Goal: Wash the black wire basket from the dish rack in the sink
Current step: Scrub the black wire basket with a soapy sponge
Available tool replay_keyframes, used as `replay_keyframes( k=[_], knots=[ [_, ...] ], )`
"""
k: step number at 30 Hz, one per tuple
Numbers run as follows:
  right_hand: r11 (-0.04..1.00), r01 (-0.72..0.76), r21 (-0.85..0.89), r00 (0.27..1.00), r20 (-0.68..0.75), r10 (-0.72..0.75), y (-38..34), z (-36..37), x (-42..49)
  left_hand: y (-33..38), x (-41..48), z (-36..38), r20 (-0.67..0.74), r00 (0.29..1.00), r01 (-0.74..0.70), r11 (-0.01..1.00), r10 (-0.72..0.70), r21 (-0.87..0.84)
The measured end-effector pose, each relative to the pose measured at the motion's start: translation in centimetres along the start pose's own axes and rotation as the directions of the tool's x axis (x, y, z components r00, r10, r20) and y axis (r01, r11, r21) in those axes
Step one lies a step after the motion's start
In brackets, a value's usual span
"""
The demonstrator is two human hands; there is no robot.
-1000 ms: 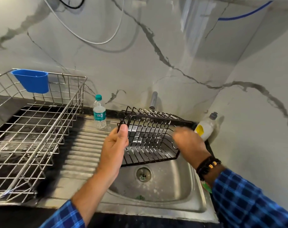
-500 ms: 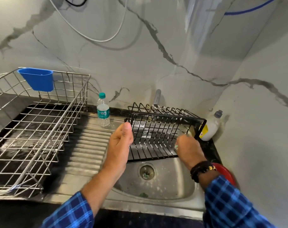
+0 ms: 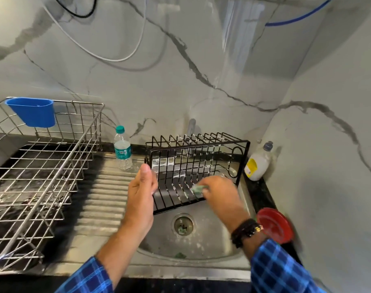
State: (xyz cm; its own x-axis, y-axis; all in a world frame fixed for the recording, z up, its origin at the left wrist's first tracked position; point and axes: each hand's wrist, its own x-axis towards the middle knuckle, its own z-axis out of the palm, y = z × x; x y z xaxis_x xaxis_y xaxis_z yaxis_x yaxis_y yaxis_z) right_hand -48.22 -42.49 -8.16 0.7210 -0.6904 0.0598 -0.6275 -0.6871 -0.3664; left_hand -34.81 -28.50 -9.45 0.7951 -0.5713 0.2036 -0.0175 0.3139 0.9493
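The black wire basket (image 3: 193, 163) is held tilted over the steel sink (image 3: 201, 242), with white soap foam on its wires. My left hand (image 3: 142, 193) grips the basket's left edge, thumb up. My right hand (image 3: 220, 195) is inside the basket near its lower right, pressing a green scrubber (image 3: 198, 189) against the wires. The tap (image 3: 192, 126) shows behind the basket against the wall.
A large steel dish rack (image 3: 40, 176) with a blue plastic cup (image 3: 33, 112) stands on the left over the ribbed drainboard (image 3: 104, 197). A water bottle (image 3: 122, 149) stands behind the drainboard. A soap bottle (image 3: 258, 162) and a red lid (image 3: 274, 225) sit to the right of the sink.
The basket has been tipped more upright. My right hand has moved down and left along the wires with the scrubber. The view has shifted, bringing the red lid into sight.
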Motion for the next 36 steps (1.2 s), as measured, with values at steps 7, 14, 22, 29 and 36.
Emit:
replay_keyframes(
  k=[7,14,22,29,36],
  knots=[
    [0.999,-0.03,-0.015,0.998,-0.059,0.029,-1.5,0.9,-0.8,-0.3,0.0,0.7,-0.014,1.0,-0.016,1.0,0.016,-0.006],
    [0.96,0.253,0.123,0.961,0.086,-0.264,-5.8,2.0,-0.2,-1.2,0.9,0.4,-0.048,0.998,0.048,0.999,-0.048,0.009],
    [0.907,0.026,0.42,0.986,0.137,-0.092,-5.9,0.9,2.0,-3.0,1.1,0.5,0.005,0.977,0.212,0.967,-0.214,-0.142],
    [0.956,0.221,0.192,0.892,0.357,-0.277,-5.5,0.1,1.0,-4.0,1.6,-0.2,0.069,0.971,0.241,0.937,-0.231,-0.253],
    [0.939,0.119,0.324,0.967,0.177,-0.183,-5.4,-1.6,2.1,-4.7,1.3,-1.4,0.213,0.91,0.415,0.772,-0.356,-0.482]
  ],
)
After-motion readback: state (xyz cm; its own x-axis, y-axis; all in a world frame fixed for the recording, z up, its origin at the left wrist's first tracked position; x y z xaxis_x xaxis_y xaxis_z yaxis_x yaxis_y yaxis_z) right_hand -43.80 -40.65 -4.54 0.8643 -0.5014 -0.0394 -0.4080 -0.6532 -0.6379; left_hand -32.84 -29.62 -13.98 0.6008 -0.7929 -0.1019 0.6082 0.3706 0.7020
